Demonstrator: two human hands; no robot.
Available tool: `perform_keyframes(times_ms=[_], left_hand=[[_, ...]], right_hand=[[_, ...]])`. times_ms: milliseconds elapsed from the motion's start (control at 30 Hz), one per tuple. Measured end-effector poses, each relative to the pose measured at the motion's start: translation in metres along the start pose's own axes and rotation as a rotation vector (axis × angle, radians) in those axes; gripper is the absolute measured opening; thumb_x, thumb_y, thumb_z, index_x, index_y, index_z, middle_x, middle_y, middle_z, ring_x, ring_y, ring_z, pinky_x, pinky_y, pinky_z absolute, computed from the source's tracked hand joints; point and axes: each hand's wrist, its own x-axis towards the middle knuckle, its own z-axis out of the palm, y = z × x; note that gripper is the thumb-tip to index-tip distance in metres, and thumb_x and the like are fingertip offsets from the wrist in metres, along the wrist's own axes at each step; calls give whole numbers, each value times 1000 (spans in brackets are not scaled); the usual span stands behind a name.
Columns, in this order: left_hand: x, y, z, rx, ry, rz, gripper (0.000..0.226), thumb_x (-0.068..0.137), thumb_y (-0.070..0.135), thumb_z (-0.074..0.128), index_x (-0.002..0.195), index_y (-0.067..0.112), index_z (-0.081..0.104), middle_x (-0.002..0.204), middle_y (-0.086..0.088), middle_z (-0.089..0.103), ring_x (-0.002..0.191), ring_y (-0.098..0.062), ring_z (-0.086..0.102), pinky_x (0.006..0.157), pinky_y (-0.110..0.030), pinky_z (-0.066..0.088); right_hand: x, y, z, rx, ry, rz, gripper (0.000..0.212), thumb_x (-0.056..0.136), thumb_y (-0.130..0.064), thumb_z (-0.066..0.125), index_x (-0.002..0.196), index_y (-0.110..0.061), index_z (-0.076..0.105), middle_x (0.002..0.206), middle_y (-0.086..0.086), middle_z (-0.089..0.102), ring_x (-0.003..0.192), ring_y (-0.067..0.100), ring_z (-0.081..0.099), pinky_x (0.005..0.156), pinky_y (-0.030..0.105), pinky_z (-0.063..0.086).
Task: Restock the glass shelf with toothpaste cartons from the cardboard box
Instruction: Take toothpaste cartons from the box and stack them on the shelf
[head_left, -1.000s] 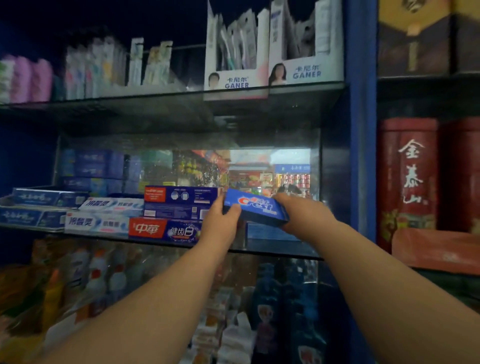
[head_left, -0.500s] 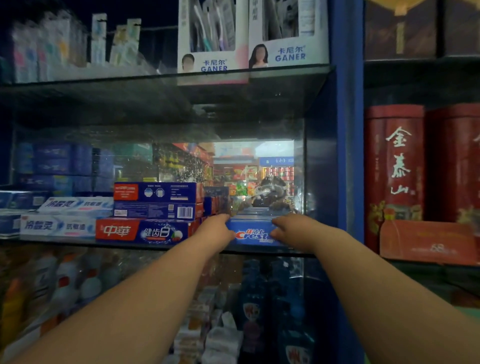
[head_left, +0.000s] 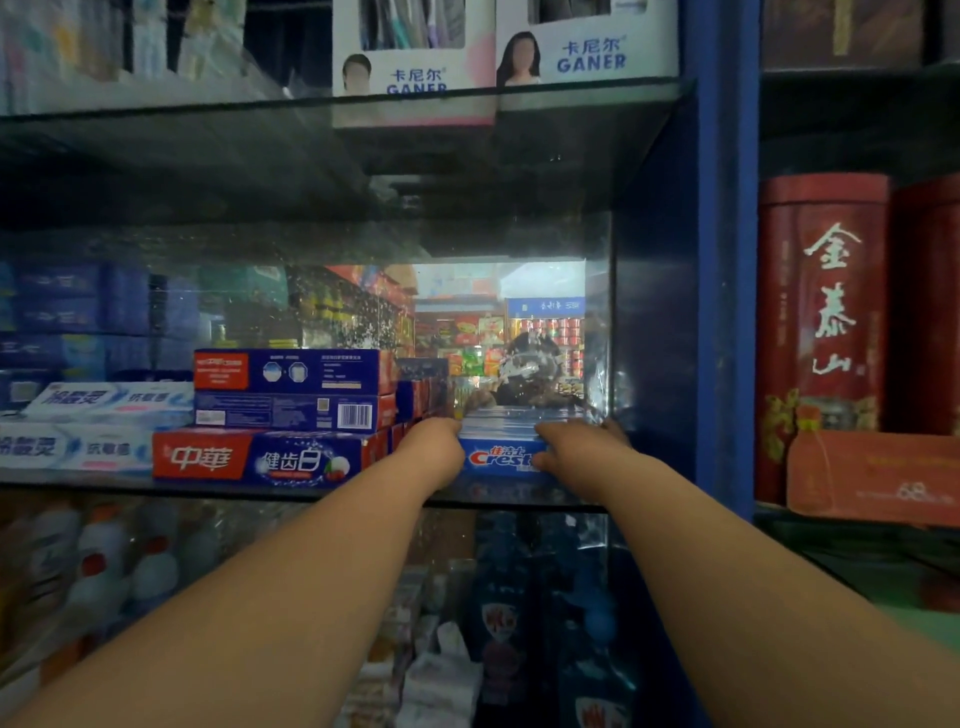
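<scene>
A blue Crest toothpaste carton (head_left: 500, 456) lies flat on the glass shelf (head_left: 208, 488), at its right end next to the blue upright. My left hand (head_left: 434, 451) grips the carton's left end and my right hand (head_left: 579, 446) grips its right end. Just left of it stands a stack of red-and-blue toothpaste cartons (head_left: 270, 415), and further left lie white-and-blue cartons (head_left: 93, 426). The cardboard box is not in view.
A mirror back panel (head_left: 498, 332) reflects the shop. A glass shelf above carries Ganer toothbrush boxes (head_left: 587, 47). A blue upright (head_left: 722, 260) bounds the bay; red tins (head_left: 826, 312) and an orange box (head_left: 872, 478) sit to its right. Bottles fill the shelf below.
The Crest carton was held tilted in the air one second ago; it now lies flat on the glass shelf with both hands still on its ends. The view moved closer.
</scene>
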Motion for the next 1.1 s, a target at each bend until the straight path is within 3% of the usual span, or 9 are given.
perform_keyframes(times_ms=[233,367,467,567,667,800,900,1000,1100], left_hand=[[-1,1,6,-57,14,7,41,96,9,42,135,17,50,124,-10,57,107,-26,56,89,-32,47],[-8,4,7,-58,54,22,41,95,9,44,136,15,46,127,-11,55,110,-27,56,92,-35,48],[-18,3,8,-126,145,108,41,98,14,39,138,21,43,127,-10,56,103,-23,57,87,-34,49],[-38,-2,4,-160,245,198,40,100,16,38,140,19,42,136,-8,53,116,-23,54,98,-36,46],[-65,-19,-2,-205,331,216,43,101,18,40,144,18,40,145,-4,46,131,-21,44,105,-30,35],[-103,-67,-8,-285,435,202,48,95,19,50,143,16,43,142,-7,51,130,-22,48,105,-24,34],[-138,-109,-12,-450,478,215,56,83,23,47,137,7,49,132,-13,59,123,-22,56,108,-32,40],[-171,-166,-7,-441,560,129,48,89,16,46,135,9,50,130,-6,61,120,-12,56,104,-18,41],[-196,-225,8,-381,583,3,40,94,4,45,134,7,51,128,-5,61,117,-6,54,96,-4,36]], right_hand=[[3,0,0,-9,-13,18,46,99,-39,40,144,-28,38,144,5,47,125,25,48,100,36,35],[2,-1,0,-5,-8,36,47,99,-40,40,144,-29,37,144,5,46,124,25,48,98,36,37],[0,-5,0,43,15,32,49,98,-43,44,144,-28,37,147,4,44,130,25,44,106,42,31],[-7,-21,-1,117,119,-6,50,98,-41,44,146,-28,34,150,3,40,134,24,40,113,46,24],[-19,-50,3,99,235,-103,42,100,-34,40,141,-27,42,142,4,50,127,25,48,112,45,24],[-42,-100,25,285,427,-290,31,97,-28,46,124,-21,59,118,10,67,107,31,62,90,39,48],[-62,-144,55,411,526,-386,29,95,-29,48,120,-23,62,114,7,69,103,30,63,85,38,49],[-81,-190,97,536,526,-471,30,95,-26,46,120,-23,62,116,1,67,105,24,62,86,35,46],[-92,-235,151,575,410,-539,32,95,-25,43,121,-21,61,119,2,65,107,23,61,86,35,45]])
